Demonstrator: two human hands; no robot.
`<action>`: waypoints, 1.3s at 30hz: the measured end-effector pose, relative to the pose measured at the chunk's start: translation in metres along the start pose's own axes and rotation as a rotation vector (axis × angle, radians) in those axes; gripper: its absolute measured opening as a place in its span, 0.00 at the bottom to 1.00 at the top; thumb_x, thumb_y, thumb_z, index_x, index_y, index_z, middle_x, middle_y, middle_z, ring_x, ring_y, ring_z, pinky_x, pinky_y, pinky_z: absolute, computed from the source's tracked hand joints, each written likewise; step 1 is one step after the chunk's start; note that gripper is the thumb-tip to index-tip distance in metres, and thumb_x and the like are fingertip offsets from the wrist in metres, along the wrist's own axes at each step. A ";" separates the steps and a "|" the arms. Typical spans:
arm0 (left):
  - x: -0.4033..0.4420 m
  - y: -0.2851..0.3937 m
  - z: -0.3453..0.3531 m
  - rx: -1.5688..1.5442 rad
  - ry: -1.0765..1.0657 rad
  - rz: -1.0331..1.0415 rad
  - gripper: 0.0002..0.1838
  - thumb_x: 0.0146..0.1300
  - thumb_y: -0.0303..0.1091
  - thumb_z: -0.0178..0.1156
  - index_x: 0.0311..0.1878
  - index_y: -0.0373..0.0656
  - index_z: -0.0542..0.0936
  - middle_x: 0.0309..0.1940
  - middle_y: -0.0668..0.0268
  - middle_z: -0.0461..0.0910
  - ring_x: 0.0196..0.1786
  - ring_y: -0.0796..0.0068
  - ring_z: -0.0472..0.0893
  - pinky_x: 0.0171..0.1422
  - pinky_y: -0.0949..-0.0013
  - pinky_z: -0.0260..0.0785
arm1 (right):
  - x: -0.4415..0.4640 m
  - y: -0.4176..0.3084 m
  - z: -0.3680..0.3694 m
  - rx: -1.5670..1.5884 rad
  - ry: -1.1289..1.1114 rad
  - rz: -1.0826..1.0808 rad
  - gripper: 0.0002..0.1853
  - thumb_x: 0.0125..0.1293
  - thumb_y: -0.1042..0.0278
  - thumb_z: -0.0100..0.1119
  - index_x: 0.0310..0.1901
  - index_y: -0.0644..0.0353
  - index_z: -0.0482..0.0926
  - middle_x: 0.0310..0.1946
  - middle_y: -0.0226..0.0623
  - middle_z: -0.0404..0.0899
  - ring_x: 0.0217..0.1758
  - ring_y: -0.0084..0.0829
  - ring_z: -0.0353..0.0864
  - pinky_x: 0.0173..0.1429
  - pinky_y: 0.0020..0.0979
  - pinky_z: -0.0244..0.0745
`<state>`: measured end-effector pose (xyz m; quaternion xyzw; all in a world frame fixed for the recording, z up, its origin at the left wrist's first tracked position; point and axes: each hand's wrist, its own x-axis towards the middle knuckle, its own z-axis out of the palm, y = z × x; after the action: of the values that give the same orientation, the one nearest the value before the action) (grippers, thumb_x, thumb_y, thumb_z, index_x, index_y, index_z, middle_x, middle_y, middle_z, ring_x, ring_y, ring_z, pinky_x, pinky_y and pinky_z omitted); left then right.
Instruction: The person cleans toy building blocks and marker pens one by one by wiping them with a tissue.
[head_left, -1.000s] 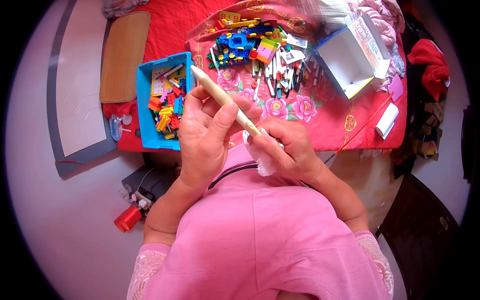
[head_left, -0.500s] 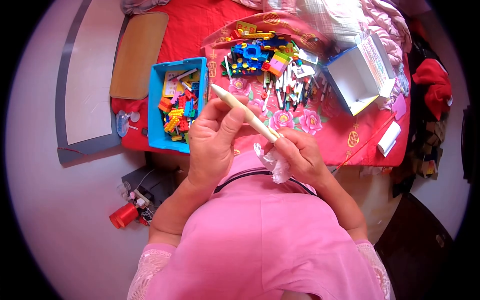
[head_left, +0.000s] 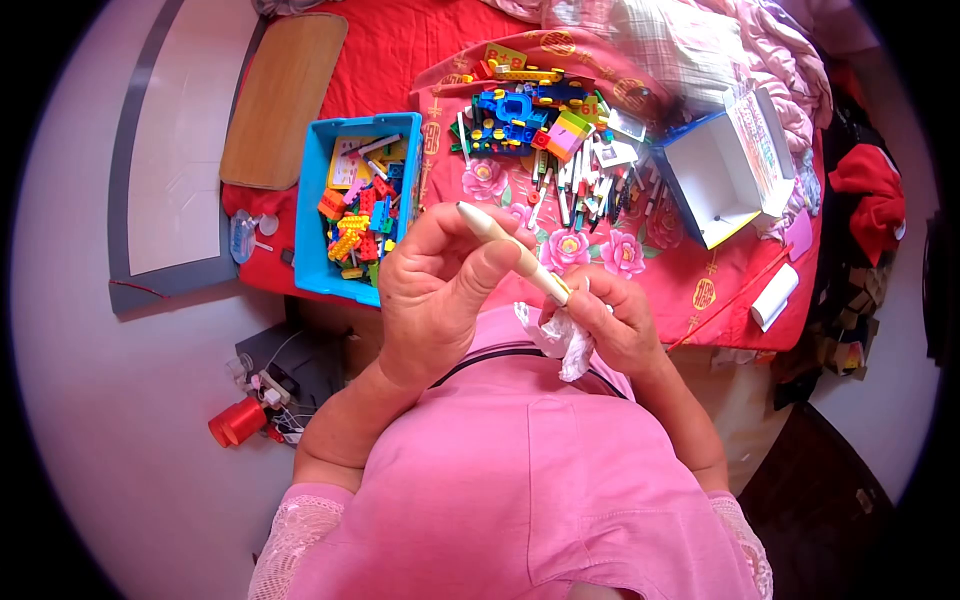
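A thick cream-coloured pen (head_left: 530, 268) slants between my two hands, its pale pointed tip at the upper left. My left hand (head_left: 440, 290) grips its upper part between thumb and fingers. At its lower right end, my right hand (head_left: 615, 322) pinches the pen together with a crumpled white tissue (head_left: 568, 345), which hangs down below the fingers. Both hands are held in front of the pink shirt, near the front edge of the red bed cover (head_left: 460, 270).
A blue bin (head_left: 312, 240) of toy bricks is at the left. Behind my hands lie toy bricks (head_left: 515, 108) and a pile of markers (head_left: 580, 185). An open box (head_left: 705, 180) stands at the right, near a white roll (head_left: 775, 298). A brown board (head_left: 283, 100) lies at the back left.
The pen and both hands have shifted right and slightly down in view. More of the tissue hangs below my right hand. The bed and its objects have also shifted in view.
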<state>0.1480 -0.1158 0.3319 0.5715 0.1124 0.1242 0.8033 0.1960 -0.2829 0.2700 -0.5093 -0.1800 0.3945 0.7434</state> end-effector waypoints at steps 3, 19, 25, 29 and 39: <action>0.001 0.006 0.005 0.063 0.000 -0.017 0.11 0.58 0.33 0.57 0.37 0.35 0.70 0.33 0.60 0.75 0.35 0.73 0.77 0.41 0.73 0.70 | 0.001 0.000 0.000 -0.045 -0.051 -0.031 0.08 0.63 0.68 0.49 0.35 0.64 0.74 0.26 0.28 0.73 0.27 0.14 0.70 0.30 0.19 0.65; -0.003 0.005 0.008 0.237 -0.047 0.177 0.09 0.50 0.22 0.63 0.33 0.38 0.73 0.31 0.67 0.73 0.34 0.82 0.73 0.38 0.78 0.67 | 0.000 -0.001 0.007 0.094 -0.035 0.146 0.13 0.66 0.64 0.44 0.39 0.65 0.74 0.27 0.26 0.73 0.28 0.13 0.69 0.29 0.17 0.63; -0.002 0.002 0.006 0.465 -0.045 0.310 0.10 0.48 0.24 0.65 0.32 0.39 0.74 0.29 0.65 0.74 0.32 0.78 0.74 0.37 0.77 0.67 | 0.003 -0.003 0.007 0.082 0.083 0.177 0.12 0.65 0.64 0.47 0.39 0.64 0.75 0.25 0.23 0.73 0.25 0.11 0.67 0.26 0.16 0.61; 0.000 0.000 0.006 0.600 -0.042 0.433 0.10 0.47 0.25 0.66 0.32 0.40 0.74 0.28 0.64 0.75 0.31 0.75 0.75 0.35 0.75 0.68 | 0.008 0.001 0.010 0.040 0.248 0.132 0.12 0.64 0.63 0.49 0.40 0.64 0.76 0.24 0.24 0.73 0.24 0.11 0.67 0.25 0.16 0.60; 0.001 -0.007 0.008 0.767 -0.016 0.524 0.10 0.46 0.23 0.65 0.33 0.39 0.75 0.28 0.63 0.76 0.29 0.70 0.77 0.31 0.72 0.69 | 0.014 -0.011 0.021 0.625 0.321 0.389 0.14 0.65 0.65 0.47 0.44 0.67 0.73 0.28 0.34 0.77 0.28 0.21 0.76 0.30 0.22 0.71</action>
<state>0.1516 -0.1245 0.3274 0.8375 -0.0041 0.2679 0.4763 0.1951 -0.2610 0.2864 -0.3382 0.1669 0.4791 0.7926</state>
